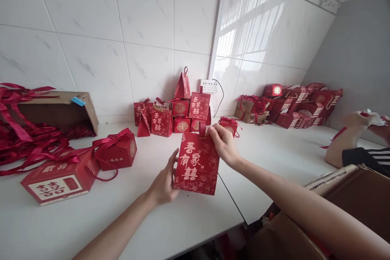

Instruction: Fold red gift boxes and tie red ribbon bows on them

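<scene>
A head-worn camera looks down at a white counter set into a tiled corner. At the centre of the view, two bare hands hold up a flat red paper gift box printed with gold Chinese characters. The left hand cups its lower left edge, thumb and fingers closed on the card. The right hand pinches the top right corner, beside the small red ribbon loop at the top.

The box looks light and thin – folded card, stiff enough to hold its shape but probably easy to crease or crush. The edges and the ribbon loop seem the safest places to grip; the printed faces would likely dent under pressure.

At twelve o'clock, against the wall, stands a stack of similar red boxes below a white wall socket. At nine o'clock sit a hexagonal red box and a ribboned red box, with a heap of loose red ribbons spilling from a tipped cardboard carton. At two o'clock, more red boxes pile in the far corner. At three o'clock another person's hand and striped sleeve reach in – well apart from the held box. At five o'clock an open brown carton sits near the right forearm. The counter just beneath the held box shows only a dark seam
</scene>
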### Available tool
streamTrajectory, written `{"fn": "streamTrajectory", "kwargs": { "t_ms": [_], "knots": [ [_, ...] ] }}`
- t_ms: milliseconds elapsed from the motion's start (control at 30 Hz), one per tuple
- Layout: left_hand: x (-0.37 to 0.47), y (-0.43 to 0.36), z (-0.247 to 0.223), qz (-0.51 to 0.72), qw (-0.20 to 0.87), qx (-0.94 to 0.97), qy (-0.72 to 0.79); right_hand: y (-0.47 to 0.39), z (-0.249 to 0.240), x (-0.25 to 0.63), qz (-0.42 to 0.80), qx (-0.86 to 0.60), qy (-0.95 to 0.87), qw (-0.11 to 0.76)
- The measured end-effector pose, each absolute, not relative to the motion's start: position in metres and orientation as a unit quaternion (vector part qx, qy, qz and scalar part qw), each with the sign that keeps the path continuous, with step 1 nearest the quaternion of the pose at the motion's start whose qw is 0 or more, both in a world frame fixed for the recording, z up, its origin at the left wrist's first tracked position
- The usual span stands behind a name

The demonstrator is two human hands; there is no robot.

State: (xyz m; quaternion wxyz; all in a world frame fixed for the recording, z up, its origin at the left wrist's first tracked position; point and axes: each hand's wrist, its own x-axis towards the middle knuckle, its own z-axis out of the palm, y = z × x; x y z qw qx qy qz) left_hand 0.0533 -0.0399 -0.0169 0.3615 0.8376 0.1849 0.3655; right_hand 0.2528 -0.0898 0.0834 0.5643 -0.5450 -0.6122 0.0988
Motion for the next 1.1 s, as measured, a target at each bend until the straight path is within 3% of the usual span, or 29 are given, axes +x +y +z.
{"fn": "streamTrajectory", "kwargs": {
  "t_ms": [100,200,433,800,1000,1100],
  "knots": [
    [0.053,-0.045,-0.015,0.395,0.388,0.822,0.132,-0.088,0.087,0.256,0.127,-0.546,-0.596,0.575],
    [0.056,-0.054,-0.008,0.469,0.381,0.795,0.059,-0.083,0.088,0.260,0.229,-0.538,-0.555,0.592],
    [0.063,-0.069,0.009,0.570,0.240,0.786,-0.008,-0.076,0.078,0.261,0.472,-0.463,-0.448,0.602],
    [0.060,-0.070,0.009,0.565,0.185,0.804,-0.012,-0.074,0.076,0.262,0.469,-0.436,-0.472,0.605],
    [0.056,-0.058,-0.008,0.504,0.277,0.818,0.012,-0.074,0.083,0.265,0.341,-0.471,-0.487,0.651],
    [0.054,-0.050,-0.018,0.415,0.335,0.840,0.096,-0.078,0.087,0.268,0.339,-0.454,-0.553,0.611]
  ]
}}
